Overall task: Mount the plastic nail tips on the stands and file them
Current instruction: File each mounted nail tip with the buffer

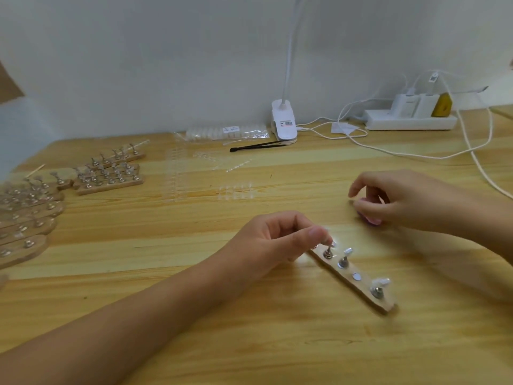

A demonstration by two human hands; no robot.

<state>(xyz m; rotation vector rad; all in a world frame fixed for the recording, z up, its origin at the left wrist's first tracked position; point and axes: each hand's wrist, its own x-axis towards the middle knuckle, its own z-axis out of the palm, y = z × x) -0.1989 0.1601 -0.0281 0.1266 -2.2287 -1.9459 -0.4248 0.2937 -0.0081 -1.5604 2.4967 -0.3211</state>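
The left hand pinches a nail tip onto a stand on the wooden strip, middle of the desk toward its near edge, seating it. The right hand grips a pink file, ready for filing I guess.

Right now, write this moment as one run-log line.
left hand: pinches stand on strip | right hand: holds pink item | one magnet bare
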